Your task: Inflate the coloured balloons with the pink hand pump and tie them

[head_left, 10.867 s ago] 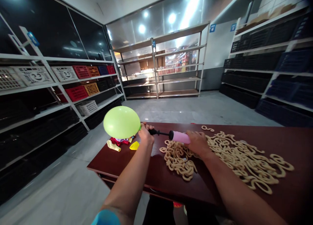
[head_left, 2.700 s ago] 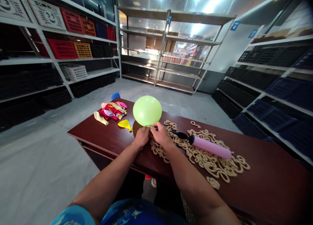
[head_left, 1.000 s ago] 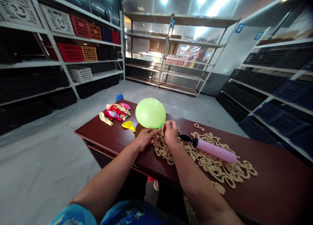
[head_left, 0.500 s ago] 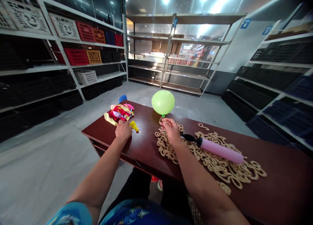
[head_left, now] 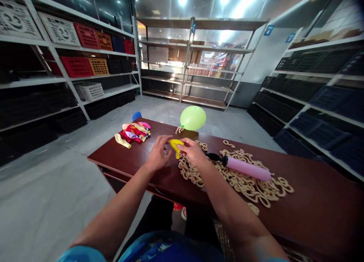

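Observation:
A limp yellow balloon is pinched in my right hand, above the near middle of the table. My left hand is just left of it, fingers apart and curved, holding nothing. Behind my hands an inflated light green balloon rests at the table's far edge, its knot tied with a short piece of tan cord. To the right, a hand pump with a pink barrel and black nozzle end lies on a spread of tan cord loops. A pile of uninflated balloons in several colours lies at the table's left.
The dark red table stretches out to the right. A blue rounded object shows behind its far left corner. Shelves with crates line the left wall, a metal rack stands at the back, and more crate shelves are at right.
My left hand has come from beside the pile to the middle; the yellow balloon has passed into my right hand. My right hand has let go of the green balloon, which now lies tilted.

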`<state>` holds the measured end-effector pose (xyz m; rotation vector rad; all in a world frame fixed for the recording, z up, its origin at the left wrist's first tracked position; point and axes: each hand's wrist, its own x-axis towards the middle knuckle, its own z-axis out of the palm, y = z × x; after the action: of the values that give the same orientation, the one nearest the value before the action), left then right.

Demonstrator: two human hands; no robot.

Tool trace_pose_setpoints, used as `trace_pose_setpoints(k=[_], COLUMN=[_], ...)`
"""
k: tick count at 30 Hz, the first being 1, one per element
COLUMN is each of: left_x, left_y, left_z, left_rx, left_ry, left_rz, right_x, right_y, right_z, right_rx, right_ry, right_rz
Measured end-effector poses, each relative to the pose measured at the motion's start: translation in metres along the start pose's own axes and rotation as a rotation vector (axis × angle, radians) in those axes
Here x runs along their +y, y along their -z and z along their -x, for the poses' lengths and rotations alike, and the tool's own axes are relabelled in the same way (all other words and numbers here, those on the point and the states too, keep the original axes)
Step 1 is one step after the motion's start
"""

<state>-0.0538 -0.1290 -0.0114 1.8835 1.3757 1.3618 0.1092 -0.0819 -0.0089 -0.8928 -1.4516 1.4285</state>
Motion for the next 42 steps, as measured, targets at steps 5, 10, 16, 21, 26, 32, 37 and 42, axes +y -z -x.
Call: trace_pose_setpoints(k=[5, 10, 16, 21, 26, 32, 37, 42], left_x=[0.0, 0.003, -0.001, -0.024, -0.05, -0.058, -0.055, -0.054], left_y=[-0.008, -0.033, -0.039, -0.035, -0.045, -0.047, -0.041, -0.035], left_z=[-0.002, -0.006, -0.034, -0.067, -0.073, -0.069, -0.068, -0.069], left_rx=[-0.262, -0.515, -0.467, -0.039, 0.115, 0.22, 0.274, 0.334], left_ry=[0.252, 0.491, 0.702, 0.742, 0.73, 0.752, 0.736, 0.677], left_rz=[0.745, 0.944, 1.275, 1.653, 1.721, 1.688, 1.714, 1.75], right_x=[-0.027, -0.042, -0.047, -0.032, -0.022, -0.034, -0.029, -0.02], right_y=[0.001, -0.001, 0.093, 0.196, 0.219, 0.148, 0.086, 0.08], right_z=[0.006, 0.02, 0.05, 0.096, 0.124, 0.106, 0.085, 0.075], right_rx=[-0.019, -0.125, 0.138, 0.346, 0.214, 0.182, 0.107, 0.14], right_ry=[0.1, 0.117, 0.21, -0.191, -0.307, 0.112, 0.175, 0.135], right_rz=[0.104, 0.297, 0.782, 1.469, 1.71, 1.594, 1.572, 1.652])
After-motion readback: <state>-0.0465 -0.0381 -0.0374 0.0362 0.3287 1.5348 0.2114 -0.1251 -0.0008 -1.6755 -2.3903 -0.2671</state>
